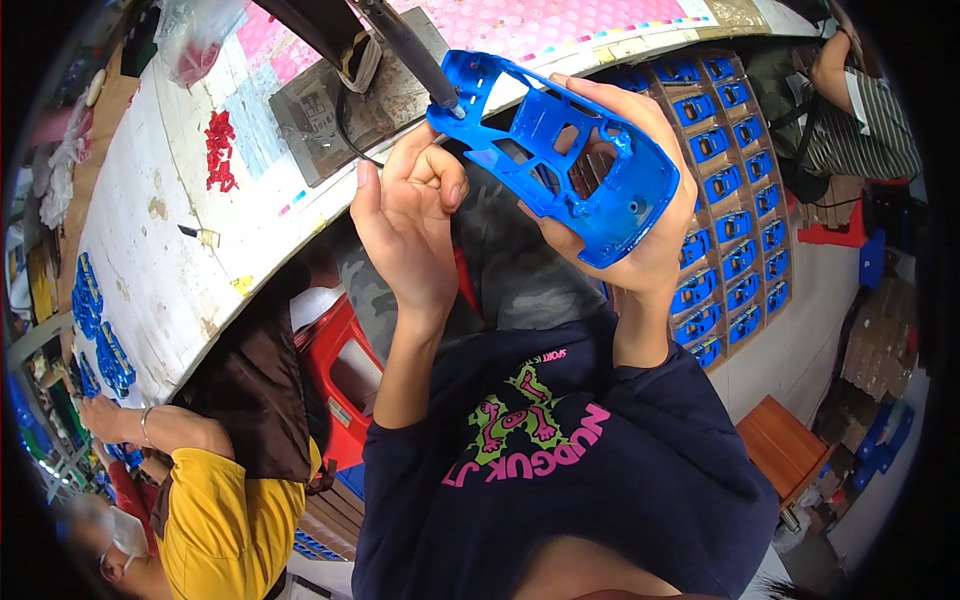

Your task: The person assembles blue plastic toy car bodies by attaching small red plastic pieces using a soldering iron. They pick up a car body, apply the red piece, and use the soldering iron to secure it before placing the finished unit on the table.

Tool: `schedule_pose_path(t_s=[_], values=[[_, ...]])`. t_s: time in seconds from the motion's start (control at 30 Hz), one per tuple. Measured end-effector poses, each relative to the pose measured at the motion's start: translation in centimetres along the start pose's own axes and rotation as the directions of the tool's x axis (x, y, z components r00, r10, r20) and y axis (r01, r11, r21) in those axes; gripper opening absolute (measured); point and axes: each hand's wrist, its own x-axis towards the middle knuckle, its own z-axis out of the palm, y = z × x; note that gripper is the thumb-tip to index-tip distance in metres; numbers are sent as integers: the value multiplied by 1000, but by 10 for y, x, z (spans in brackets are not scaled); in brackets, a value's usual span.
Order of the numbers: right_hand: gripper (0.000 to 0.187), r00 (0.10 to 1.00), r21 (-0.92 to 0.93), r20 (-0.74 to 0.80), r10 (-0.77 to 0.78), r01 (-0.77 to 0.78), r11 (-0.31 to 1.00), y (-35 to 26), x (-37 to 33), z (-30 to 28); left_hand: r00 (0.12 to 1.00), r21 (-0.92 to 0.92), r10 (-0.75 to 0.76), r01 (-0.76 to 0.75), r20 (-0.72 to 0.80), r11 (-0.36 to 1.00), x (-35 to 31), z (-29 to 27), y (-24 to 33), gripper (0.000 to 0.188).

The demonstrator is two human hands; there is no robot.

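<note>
A blue plastic toy car body shell (640,190) with open window holes is tilted up over the table's edge. My right hand (665,150) is closed around its right end, thumb and fingers on opposite sides. My left hand (410,215) is palm up below the shell's left end, thumb stretched out, some fingers curled. Its index fingertip meets the shell's corner; whether anything tiny is under it I cannot make out. A dark rod-shaped tool (415,55) comes down from above, its narrow metal tip at that same corner.
Small red parts (220,150) lie on the white table (160,220) beside a grey metal plate (310,120). Cardboard trays of blue shells (735,195) stand right. A co-worker in a yellow shirt (225,515) handles blue pieces at left. A red stool (340,380) stands between us.
</note>
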Motion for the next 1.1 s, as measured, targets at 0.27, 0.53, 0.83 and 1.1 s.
schedule_pose_path(t_s=[0.27,0.53,0.83,1.1], values=[[62,1000,-14,-7,0,0,1000,-1,-1,0,1000,-14,-3,3,-11,1000,-1,0,1,67],[60,1000,-28,-24,15,-16,999,-2,-1,1,1000,-26,-4,3,-9,1000,-1,1,-1,66],[60,999,-63,-28,-14,12,998,-2,-1,-1,1000,-15,-1,1,-14,1000,-1,3,0,66],[60,999,-37,-43,26,-28,999,-2,-2,0,1000,-3,11,-11,-5,1000,0,2,-2,67]])
